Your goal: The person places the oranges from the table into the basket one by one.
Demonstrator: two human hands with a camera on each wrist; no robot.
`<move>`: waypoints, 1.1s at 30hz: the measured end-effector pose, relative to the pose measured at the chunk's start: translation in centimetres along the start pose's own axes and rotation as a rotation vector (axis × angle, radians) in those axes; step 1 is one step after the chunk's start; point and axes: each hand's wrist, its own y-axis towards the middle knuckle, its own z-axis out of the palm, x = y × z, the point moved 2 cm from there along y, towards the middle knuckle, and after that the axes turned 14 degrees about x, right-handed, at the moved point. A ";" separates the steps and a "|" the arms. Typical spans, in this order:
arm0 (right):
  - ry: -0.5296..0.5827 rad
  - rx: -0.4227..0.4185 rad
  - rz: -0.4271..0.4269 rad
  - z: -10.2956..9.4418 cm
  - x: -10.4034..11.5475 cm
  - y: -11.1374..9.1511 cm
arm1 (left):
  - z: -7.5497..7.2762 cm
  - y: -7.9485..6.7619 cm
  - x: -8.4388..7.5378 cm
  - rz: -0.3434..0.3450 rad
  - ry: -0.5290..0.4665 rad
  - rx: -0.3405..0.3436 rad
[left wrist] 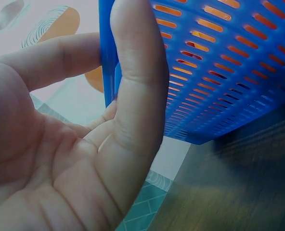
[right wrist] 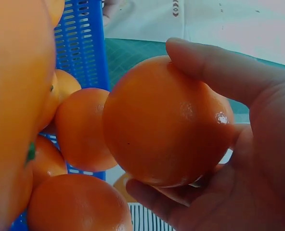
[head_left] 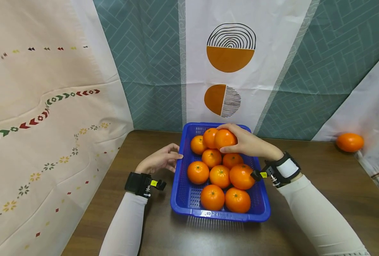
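A blue plastic basket (head_left: 196, 212) with slotted walls holds several oranges (head_left: 198, 172). My right hand (head_left: 250, 142) grips one orange (right wrist: 166, 125) near the basket's back right, thumb on one side and fingers on the other. That orange overlaps its neighbours in the head view. On the left, my left hand (head_left: 159, 160) pinches the basket's rim. In the left wrist view its thumb (left wrist: 60, 57) meets the rim, while a bent finger (left wrist: 137, 96) lies along the outside of the slotted wall (left wrist: 219, 72).
A lone orange fruit (head_left: 350, 142) lies at the far right of the brown wooden table (head_left: 320, 177). Behind the table hangs a green and white patterned cloth (head_left: 196, 71). A cream embroidered cloth (head_left: 48, 124) drapes along the left side.
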 end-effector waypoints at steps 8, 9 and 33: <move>-0.047 0.102 0.051 0.6 -0.1 0.3 | -0.2 0.0 0.0 -0.005 0.013 -0.005; -0.060 0.113 0.049 0.7 -0.1 0.3 | -0.2 0.0 0.1 -0.005 0.011 -0.005; -0.156 0.262 0.106 0.5 0.0 1.0 | -0.1 0.0 -0.1 -0.011 0.010 -0.004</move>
